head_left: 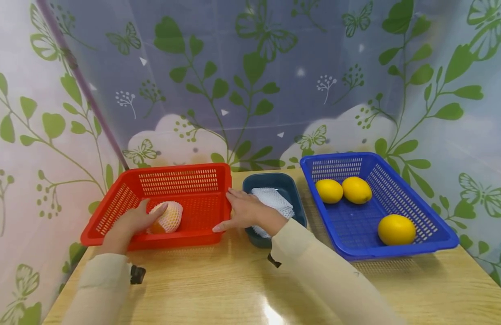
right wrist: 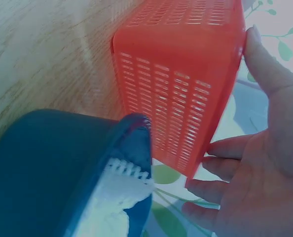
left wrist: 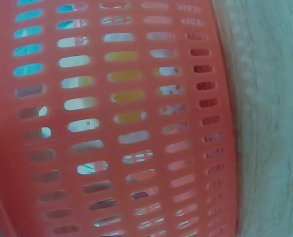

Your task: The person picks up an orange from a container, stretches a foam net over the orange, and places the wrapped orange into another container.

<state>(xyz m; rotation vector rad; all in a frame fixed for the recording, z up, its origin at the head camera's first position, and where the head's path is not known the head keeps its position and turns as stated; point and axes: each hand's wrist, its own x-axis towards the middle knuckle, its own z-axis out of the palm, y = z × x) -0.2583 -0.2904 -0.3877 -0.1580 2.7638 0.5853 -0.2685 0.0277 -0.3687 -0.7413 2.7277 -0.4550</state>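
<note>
In the head view, a yellow-orange fruit [head_left: 169, 219] in a white foam net lies in the red basket [head_left: 197, 241]. My left hand [head_left: 132, 222] reaches over the basket's front rim and holds the fruit, its thumb across the net; the other fingers are partly hidden. My right hand [head_left: 250, 210] touches the basket's right rim, with thumb and fingers spread along it. The right wrist view shows those fingers fairly straight against the rim [right wrist: 225, 108]. From the left wrist, only the slotted red wall [left wrist: 151, 123] appears, with yellow behind it; that hand is out of view.
A dark teal bin [head_left: 301, 212] holding white foam nets [head_left: 272, 201] stands close to the red basket's right side. Farther right, a blue basket [head_left: 343, 230] contains yellow fruits [head_left: 396, 229]. All stand on a wooden table [head_left: 201, 284] before a patterned curtain [head_left: 218, 58].
</note>
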